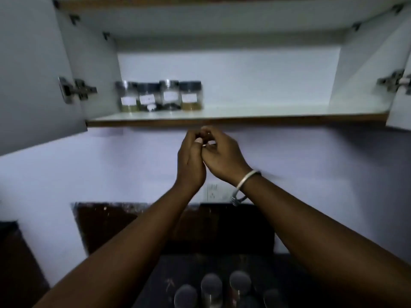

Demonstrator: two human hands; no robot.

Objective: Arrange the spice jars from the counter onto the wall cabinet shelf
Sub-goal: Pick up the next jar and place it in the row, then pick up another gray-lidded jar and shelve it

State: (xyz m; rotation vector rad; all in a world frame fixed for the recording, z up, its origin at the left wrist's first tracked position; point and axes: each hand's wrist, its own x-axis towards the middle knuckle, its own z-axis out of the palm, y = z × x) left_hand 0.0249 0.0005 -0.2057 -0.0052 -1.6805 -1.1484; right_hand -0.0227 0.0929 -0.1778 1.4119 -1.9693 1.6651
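Several clear spice jars [159, 96] with dark lids and white labels stand in a row at the left of the wall cabinet shelf [244, 112]. More jars [211, 285], seen from above by their grey lids, stand on the dark counter [300, 281] at the bottom. My left hand [190, 161] and my right hand [222, 154] are raised together just under the shelf's front edge, fingers curled and touching each other. No jar shows in either hand. A metal bangle circles my right wrist.
Both cabinet doors hang open, the left door [33, 74] and the right door [400, 103], with hinges showing. A wall socket [212, 192] sits behind my wrists. The shelf's right part holds nothing.
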